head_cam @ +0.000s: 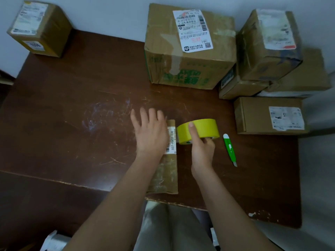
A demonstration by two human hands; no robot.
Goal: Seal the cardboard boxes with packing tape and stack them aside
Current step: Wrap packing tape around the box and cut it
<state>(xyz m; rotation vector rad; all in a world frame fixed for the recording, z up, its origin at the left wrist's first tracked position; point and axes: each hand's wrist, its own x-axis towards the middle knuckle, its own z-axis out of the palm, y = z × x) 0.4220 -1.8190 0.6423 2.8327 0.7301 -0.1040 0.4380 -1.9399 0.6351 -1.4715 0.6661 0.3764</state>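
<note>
A long, narrow cardboard box (166,174) with a white barcode label lies near the table's front edge. My left hand (150,134) lies over its far end with the fingers spread and straight. Just right of the box stands a yellow roll of packing tape (201,128) on its edge. My right hand (201,147) grips the roll, index finger laid over its outer face and the other fingers curled into its core. A green utility knife (229,149) lies on the table to the right of the roll.
The dark brown wooden table (81,115) is scratched. A large box with green print (188,51) stands at the back, a pile of boxes (268,51) beside it at the right, a flat box (268,115) in front of those. One small box (39,28) stands at the back left.
</note>
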